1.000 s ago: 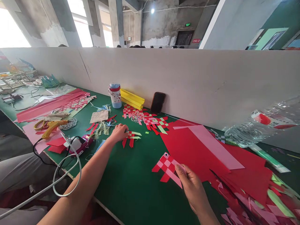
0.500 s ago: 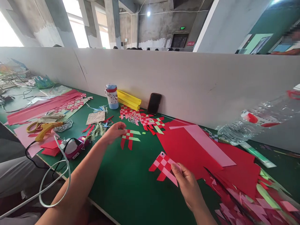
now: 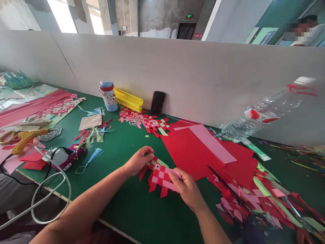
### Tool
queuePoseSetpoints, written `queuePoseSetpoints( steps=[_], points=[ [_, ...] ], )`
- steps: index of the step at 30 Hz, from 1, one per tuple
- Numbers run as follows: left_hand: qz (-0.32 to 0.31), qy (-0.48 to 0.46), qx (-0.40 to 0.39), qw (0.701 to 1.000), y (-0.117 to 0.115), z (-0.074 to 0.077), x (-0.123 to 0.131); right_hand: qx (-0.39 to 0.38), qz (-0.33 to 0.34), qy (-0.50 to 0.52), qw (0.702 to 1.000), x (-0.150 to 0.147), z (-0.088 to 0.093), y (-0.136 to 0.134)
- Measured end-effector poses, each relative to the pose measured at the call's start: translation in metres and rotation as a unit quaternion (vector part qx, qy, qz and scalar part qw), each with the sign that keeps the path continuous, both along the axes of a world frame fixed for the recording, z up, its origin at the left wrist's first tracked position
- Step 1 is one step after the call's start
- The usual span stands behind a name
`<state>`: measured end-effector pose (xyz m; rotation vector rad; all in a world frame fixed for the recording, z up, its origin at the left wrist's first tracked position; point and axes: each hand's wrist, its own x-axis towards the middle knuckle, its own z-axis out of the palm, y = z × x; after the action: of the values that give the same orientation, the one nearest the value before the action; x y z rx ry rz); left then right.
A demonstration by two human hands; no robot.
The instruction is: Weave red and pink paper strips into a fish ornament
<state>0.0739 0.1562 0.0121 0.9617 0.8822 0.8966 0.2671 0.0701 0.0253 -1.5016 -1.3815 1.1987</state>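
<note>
Over the green table, my right hand pinches a woven red and pink paper fish by its right end. The fish has a round eye near its top left. Just left of it, my left hand is closed on a woven red and green paper piece. The pink fish overlaps this piece and hides part of it. More woven paper pieces lie beyond my hands, near the wall. To the right lie large red sheets with a pink strip on top.
At the back stand a cup, a yellow holder and a phone. A plastic bottle leans at the right above paper scraps. A glue gun, cables, a purple power strip and tassels lie left.
My left hand has moved right and nearer with the red and green piece. My right hand has brought the pink fish left, so the two pieces now overlap. The view has shifted right and down.
</note>
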Motion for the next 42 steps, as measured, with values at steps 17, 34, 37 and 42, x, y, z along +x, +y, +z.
queuePoseSetpoints(
  steps=[17, 34, 37, 42],
  points=[
    [0.051, -0.077, -0.048, 0.995, 0.011, -0.007, -0.016, -0.019, 0.022, -0.114, 0.993, 0.001, -0.001, 0.004],
    [0.004, -0.069, -0.029, 0.997, -0.001, 0.002, -0.006, 0.004, 0.02, -0.148, 0.989, 0.001, -0.002, 0.007],
    [-0.004, -0.051, -0.015, 0.999, -0.003, 0.002, -0.006, 0.001, 0.019, -0.151, 0.988, 0.002, -0.004, 0.007],
    [-0.002, -0.032, -0.011, 0.999, -0.004, 0.002, -0.005, 0.003, 0.017, -0.155, 0.988, 0.002, -0.005, 0.008]
  ],
)
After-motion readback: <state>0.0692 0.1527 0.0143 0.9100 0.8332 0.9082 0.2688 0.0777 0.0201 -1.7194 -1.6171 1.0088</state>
